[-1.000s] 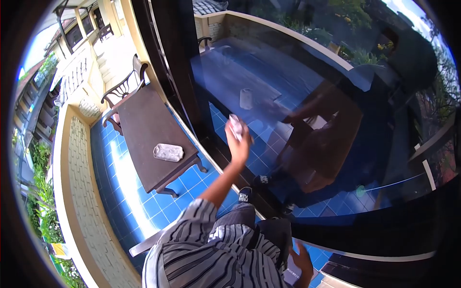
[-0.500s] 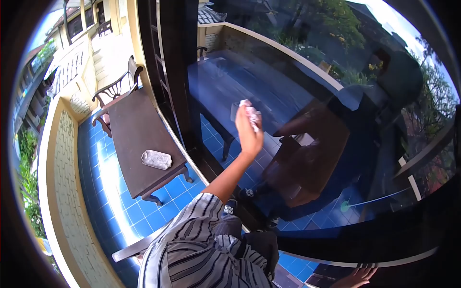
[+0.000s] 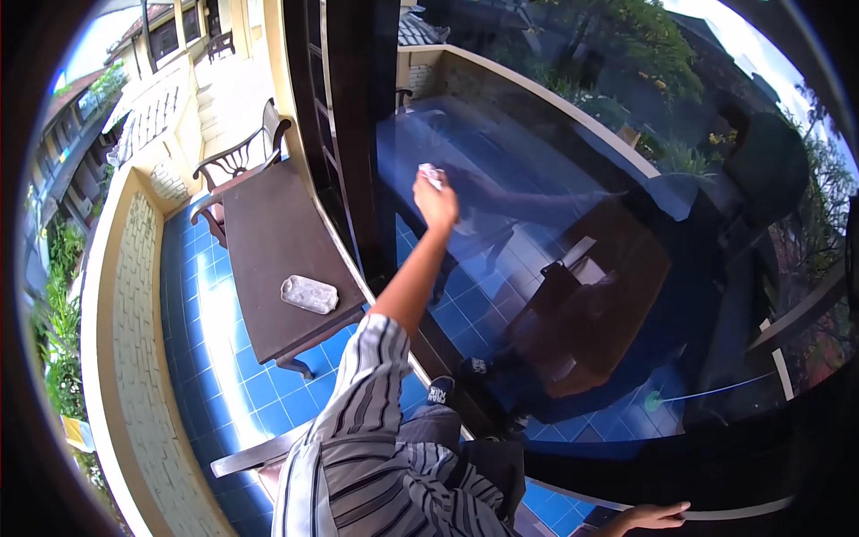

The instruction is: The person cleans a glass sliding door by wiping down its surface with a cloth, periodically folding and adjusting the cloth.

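Note:
My left hand [image 3: 436, 201] is closed on a crumpled white and pinkish cloth [image 3: 431, 175], up against the large dark window pane [image 3: 555, 134]. At the lower right, my right hand [image 3: 653, 516] has its fingers stretched out along the pale edge of the window frame [image 3: 743, 513] and holds nothing. A whitish rectangular tray [image 3: 310, 294] lies on the brown wooden table [image 3: 277, 242], left of my left forearm.
Behind the table stands a dark wooden chair [image 3: 237, 161]. A low brick wall [image 3: 134, 358] borders the blue tiled floor [image 3: 224, 394] on the left. The wooden arm of another seat [image 3: 259, 454] is near my striped shirt. The pane shows reflections of furniture and plants.
My left hand, still holding the cloth, has moved up and leftward over the pane. My right hand has come up from low beside my body to the frame edge. The view has shifted somewhat.

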### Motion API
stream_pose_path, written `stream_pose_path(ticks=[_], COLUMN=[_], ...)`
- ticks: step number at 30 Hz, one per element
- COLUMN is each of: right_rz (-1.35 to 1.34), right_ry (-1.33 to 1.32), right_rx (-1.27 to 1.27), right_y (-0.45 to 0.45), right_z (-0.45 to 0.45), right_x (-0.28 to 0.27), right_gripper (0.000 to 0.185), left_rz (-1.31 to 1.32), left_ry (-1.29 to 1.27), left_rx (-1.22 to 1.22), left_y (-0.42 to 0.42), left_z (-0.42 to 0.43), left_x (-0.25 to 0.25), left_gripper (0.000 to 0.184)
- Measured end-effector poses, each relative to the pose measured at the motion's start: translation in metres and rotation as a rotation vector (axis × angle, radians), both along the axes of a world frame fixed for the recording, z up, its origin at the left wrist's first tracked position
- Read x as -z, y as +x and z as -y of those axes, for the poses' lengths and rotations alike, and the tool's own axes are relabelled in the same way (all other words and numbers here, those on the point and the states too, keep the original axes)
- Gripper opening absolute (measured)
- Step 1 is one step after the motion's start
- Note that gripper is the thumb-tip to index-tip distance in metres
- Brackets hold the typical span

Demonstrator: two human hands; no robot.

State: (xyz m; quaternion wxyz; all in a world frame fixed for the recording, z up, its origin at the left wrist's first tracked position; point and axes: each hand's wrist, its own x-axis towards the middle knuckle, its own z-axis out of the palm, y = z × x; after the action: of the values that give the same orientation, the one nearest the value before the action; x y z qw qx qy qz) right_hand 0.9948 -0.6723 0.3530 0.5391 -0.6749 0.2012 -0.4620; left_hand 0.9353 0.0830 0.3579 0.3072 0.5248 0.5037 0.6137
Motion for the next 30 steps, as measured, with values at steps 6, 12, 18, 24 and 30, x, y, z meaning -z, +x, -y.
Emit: stream_pose_path(ticks=[6,12,18,24,30], right_rz=[0.024,0.161,0.207,0.031,0.104], right_ry=[-0.273,-0.389,-0.403,-0.400,-0.483], right_rx=[0.080,0.129,0.121,0.107,0.143], right_y=[0.007,0.014,0.011,0.011,0.013], right_z=[0.011,0.015,0.011,0.026,0.026], right_x=[0.021,0.030,0.027,0.035,0.039], right_gripper=[0.062,0.063,0.063,0.063,0.066], left_rz=[0.027,0.110,-0.158,-0.376,-0.137], left_ry=[-0.015,0.479,0.965,0.855,0.723], left_rx=[-0.133,0.073,0.372,0.620,0.292], left_y=[0.007,0.001,0.000,-0.015,-0.001], left_z=[-0.046,0.036,0.172,0.213,0.158], left_x=[-0.021,-0.116,-0.087,0.039,0.009], left_gripper=[0.047,0.053,0.061,0.068,0.053])
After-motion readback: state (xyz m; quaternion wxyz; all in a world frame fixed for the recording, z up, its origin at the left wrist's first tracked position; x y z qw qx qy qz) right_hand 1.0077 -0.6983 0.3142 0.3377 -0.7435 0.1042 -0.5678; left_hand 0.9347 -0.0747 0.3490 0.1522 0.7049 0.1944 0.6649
